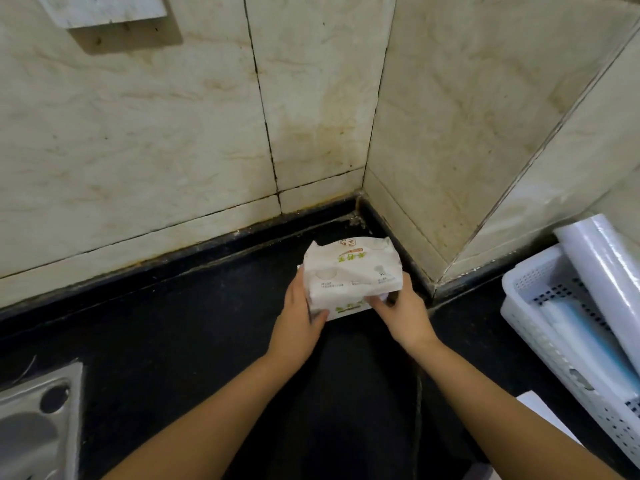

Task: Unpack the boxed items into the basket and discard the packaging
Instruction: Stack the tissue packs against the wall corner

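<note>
A white soft package [351, 271] with green and orange print sits near the corner of the black counter [194, 327]. It looks like two packs stacked. My left hand [299, 311] grips its left end, thumb on the front. My right hand [401, 311] holds its lower right end, fingers curled on the wrapper. At the right edge stands a white perforated basket [530, 306] with white plastic-wrapped rolls [609, 271] lying in it.
Stained tiled walls meet in a corner right behind the package. A steel sink rim [38, 414] with a round hole shows at the lower left. A white flat item [540, 410] lies on the counter beside the basket.
</note>
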### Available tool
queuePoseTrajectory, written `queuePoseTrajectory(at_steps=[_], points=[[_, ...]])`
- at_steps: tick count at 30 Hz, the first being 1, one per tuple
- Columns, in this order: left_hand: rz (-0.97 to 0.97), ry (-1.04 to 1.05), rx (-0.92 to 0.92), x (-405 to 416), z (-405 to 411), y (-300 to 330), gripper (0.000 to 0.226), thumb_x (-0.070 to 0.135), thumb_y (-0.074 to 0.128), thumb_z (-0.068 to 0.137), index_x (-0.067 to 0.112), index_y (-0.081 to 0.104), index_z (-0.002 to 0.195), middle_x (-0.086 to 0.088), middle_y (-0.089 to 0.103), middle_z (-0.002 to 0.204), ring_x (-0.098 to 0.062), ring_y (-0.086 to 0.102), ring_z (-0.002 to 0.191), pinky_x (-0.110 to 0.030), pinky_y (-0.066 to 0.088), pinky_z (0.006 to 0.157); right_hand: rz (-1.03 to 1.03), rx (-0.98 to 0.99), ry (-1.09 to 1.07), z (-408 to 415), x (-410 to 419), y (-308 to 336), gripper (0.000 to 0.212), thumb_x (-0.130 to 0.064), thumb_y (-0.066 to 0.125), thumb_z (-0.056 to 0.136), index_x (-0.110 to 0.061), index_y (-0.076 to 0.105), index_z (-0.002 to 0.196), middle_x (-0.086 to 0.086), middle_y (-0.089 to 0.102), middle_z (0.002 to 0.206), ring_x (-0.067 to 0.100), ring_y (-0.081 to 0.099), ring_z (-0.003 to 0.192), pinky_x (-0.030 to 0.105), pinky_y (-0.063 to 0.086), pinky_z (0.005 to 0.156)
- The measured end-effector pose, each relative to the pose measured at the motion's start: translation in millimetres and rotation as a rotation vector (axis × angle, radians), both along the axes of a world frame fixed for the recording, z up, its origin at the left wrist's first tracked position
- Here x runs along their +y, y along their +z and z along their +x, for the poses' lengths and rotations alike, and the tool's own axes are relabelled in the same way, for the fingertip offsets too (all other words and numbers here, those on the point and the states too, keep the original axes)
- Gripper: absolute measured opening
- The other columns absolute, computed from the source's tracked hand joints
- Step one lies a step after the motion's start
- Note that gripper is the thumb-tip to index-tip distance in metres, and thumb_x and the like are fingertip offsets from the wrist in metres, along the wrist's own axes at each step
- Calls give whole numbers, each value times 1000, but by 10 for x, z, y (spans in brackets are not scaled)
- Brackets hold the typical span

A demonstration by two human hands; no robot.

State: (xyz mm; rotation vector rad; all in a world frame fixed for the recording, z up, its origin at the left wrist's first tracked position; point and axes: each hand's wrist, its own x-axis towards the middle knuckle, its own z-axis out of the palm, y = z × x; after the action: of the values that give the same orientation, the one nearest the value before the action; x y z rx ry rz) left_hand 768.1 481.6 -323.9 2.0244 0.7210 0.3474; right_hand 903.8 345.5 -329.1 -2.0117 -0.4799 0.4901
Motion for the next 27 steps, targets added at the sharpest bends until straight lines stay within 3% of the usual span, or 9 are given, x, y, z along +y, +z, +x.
queuePoseTrajectory(at_steps=[2, 5, 9, 11, 14, 17, 19, 23, 27], points=[[0, 51, -16, 164, 130, 36, 85, 11, 62, 86, 29, 7, 148, -1, 27, 153, -17, 44, 127, -26, 40, 96, 31, 71, -5, 144, 232, 12, 42, -24, 67, 84, -20, 50, 122, -7, 58, 106, 10, 56, 99, 20, 46, 80], [-46, 68, -50, 407, 333, 106, 84, 11, 63, 85, 24, 10, 149, -3, 30, 151, -18, 40, 132, -34, 39, 107, 136, 205, 7, 379, 537, 25, 29, -14, 60, 87, -21, 59, 115, 0, 64, 114, 20, 60, 111, 39, 48, 98], [-193, 54, -115, 530, 541, 126, 71, 16, 61, 88, 21, 19, 145, -1, 41, 143, -15, 42, 130, -34, 39, 107, 273, 310, 32, 557, 767, 59, 46, -17, 56, 87, -33, 48, 130, -5, 61, 127, 12, 56, 118, 39, 47, 102], [-254, 99, -146, 498, 612, 96, 61, 18, 56, 91, 23, 23, 143, 0, 44, 139, -15, 44, 127, -28, 38, 101, 294, 286, 29, 560, 800, 29, 61, -26, 54, 90, -33, 26, 144, -10, 51, 136, 4, 50, 123, 32, 44, 104], [-337, 221, -196, 424, 754, 45, 55, 16, 47, 96, 22, 22, 144, -2, 42, 142, -13, 43, 125, -25, 35, 101, 301, 179, 44, 579, 850, -19, 50, -22, 49, 94, -27, 30, 139, -19, 53, 120, -18, 54, 101, 5, 47, 81], [-430, 315, -212, 368, 973, 36, 54, 10, 40, 97, 21, 19, 145, -5, 39, 145, -16, 42, 126, -32, 34, 108, 247, 110, 6, 738, 970, 40, 40, -15, 43, 96, -19, 35, 135, 0, 50, 131, 8, 52, 115, 24, 45, 97], [-472, 338, -230, 344, 1107, 29, 56, 5, 38, 96, 22, 18, 146, -4, 38, 144, -15, 41, 125, -31, 34, 107, 219, 73, -27, 865, 1048, 71, 39, -8, 42, 95, -14, 37, 133, 7, 49, 132, 17, 49, 118, 28, 42, 98], [-535, 367, -203, 399, 1144, 17, 53, 9, 37, 96, 25, 22, 145, -2, 42, 142, -12, 43, 120, -27, 35, 101, 159, 20, -94, 898, 1081, 38, 34, -7, 45, 94, -10, 41, 127, 9, 50, 129, 19, 50, 116, 25, 40, 92], [-511, 310, -42, 420, 917, 38, 59, 23, 42, 98, 22, 12, 149, -4, 31, 153, -21, 32, 137, -39, 26, 115, 165, 6, -153, 727, 923, 35, 36, -14, 46, 96, -9, 40, 132, 8, 47, 136, 16, 47, 122, 25, 37, 98]])
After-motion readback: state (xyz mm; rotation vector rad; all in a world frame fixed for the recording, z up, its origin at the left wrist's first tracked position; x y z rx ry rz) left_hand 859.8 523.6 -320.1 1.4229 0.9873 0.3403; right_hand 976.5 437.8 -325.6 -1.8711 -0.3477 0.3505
